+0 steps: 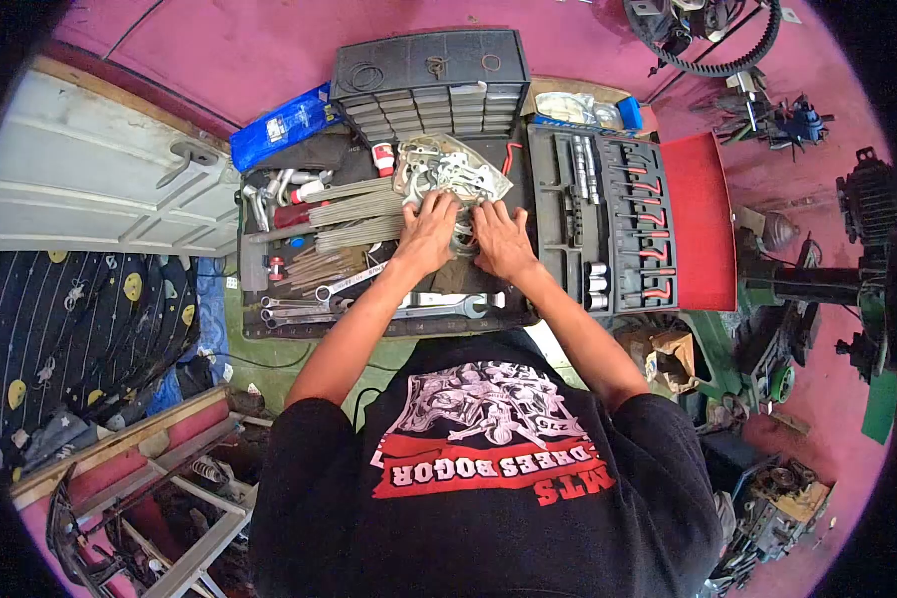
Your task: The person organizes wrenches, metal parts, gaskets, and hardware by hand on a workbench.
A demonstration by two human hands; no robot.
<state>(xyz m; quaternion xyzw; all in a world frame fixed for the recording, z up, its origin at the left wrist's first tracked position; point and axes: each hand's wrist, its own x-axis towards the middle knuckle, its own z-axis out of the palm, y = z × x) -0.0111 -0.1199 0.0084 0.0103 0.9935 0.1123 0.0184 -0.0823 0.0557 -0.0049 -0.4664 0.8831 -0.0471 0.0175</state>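
Clear plastic bag w/ pale, flat, holed parts [451, 169] lies just past person's L hand [428, 229] & R hand [503, 237], by the fingertips; fingers bent on both, can't tell if pinching. Thin grey rods [354, 212] L of L hand.

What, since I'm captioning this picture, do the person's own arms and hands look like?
The left hand and right hand are ungloved, the wrists bare. Both forearms are uncovered below short black sleeves of a T-shirt printed in white and red.
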